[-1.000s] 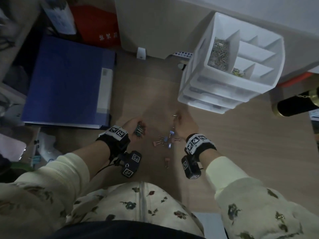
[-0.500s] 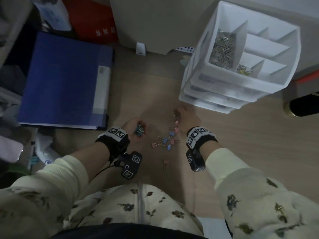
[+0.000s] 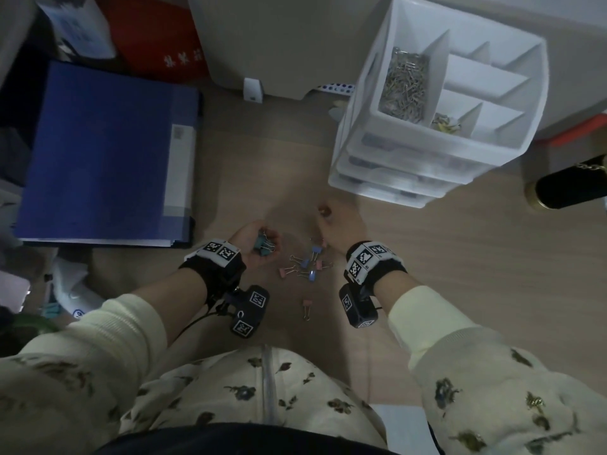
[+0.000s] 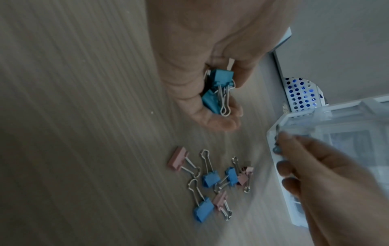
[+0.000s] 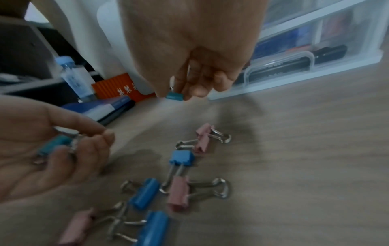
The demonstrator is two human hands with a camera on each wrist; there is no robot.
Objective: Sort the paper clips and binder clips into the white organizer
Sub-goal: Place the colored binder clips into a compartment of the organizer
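Observation:
My left hand (image 3: 259,241) lies palm up on the wooden desk and cups a few teal binder clips (image 4: 219,89) in its curled fingers. Just to its right my right hand (image 3: 331,224) hovers above the desk and pinches one teal binder clip (image 5: 174,96) by its fingertips. Between the hands lie several loose blue and pink binder clips (image 3: 308,264), and one pink clip (image 3: 307,307) lies nearer me. The white organizer (image 3: 460,149) stands at the far right; its top left compartment holds silver paper clips (image 3: 405,83).
A blue binder (image 3: 98,152) lies to the left. A beige device (image 3: 279,44) and a red box (image 3: 157,37) stand at the back. A black cylinder (image 3: 565,188) lies at the right. The organizer's clear drawers (image 5: 294,63) hold pens.
My right hand has lifted a little off the pile with a teal clip pinched in it. The left hand stays cupped round its clips. The head view has tilted toward the organizer.

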